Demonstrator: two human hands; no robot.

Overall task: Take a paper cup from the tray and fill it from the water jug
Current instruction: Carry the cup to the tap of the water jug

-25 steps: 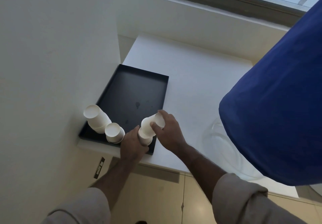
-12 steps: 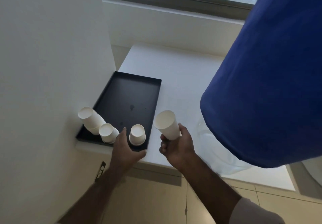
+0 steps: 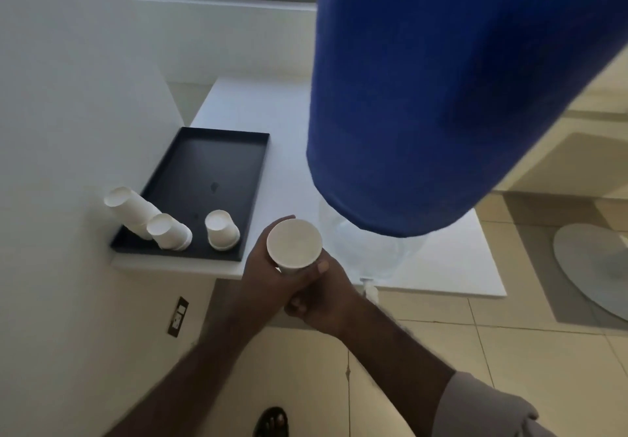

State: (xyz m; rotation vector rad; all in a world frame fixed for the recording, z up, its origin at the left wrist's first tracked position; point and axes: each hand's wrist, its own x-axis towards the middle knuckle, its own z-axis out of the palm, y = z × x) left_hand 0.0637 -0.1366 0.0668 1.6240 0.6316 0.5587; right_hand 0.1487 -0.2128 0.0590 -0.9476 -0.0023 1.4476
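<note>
Paper cup [image 3: 294,243] held in both my hands, off the tray.

My right hand [image 3: 325,300] is wrapped around the lower part of the cup, thumb pressed on its side, and my left hand [image 3: 263,271] cups it from the other side, fingers curled behind the rim; the cup stands upright with its open mouth facing up at me. To the left of my hands lies the black tray [image 3: 207,164] on the white counter [image 3: 452,266], with one upside-down cup [image 3: 221,234] nearest my left hand and two tilted stacks of cups [image 3: 146,217] farther left against the wall. Just right of my right hand and above it stands the water jug [image 3: 441,96] in its blue cover, its small white tap [image 3: 368,287] close beside my right wrist.
</note>
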